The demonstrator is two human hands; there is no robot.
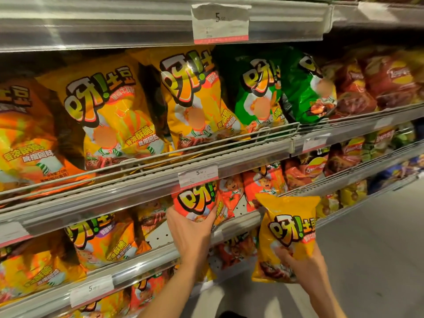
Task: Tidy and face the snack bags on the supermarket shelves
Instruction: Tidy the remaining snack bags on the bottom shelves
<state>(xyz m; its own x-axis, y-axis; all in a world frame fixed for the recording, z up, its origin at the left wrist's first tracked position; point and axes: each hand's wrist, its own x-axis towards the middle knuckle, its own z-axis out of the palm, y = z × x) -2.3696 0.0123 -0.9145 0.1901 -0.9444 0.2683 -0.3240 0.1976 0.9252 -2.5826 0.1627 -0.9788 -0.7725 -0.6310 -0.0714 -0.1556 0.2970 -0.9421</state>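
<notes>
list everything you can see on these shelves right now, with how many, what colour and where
yellow snack bags: two facing, top shelf centre
orange snack bag: one, top shelf far left
green snack bags: two, top shelf right
dark red chip bags: several, far right
price tags: several, white, on shelf rails
red snack bag: one, middle shelf, under the left grip
yellow bag: one, off the shelf, in the right grip
left hand: grips red bag
right hand: holds yellow bag
</notes>
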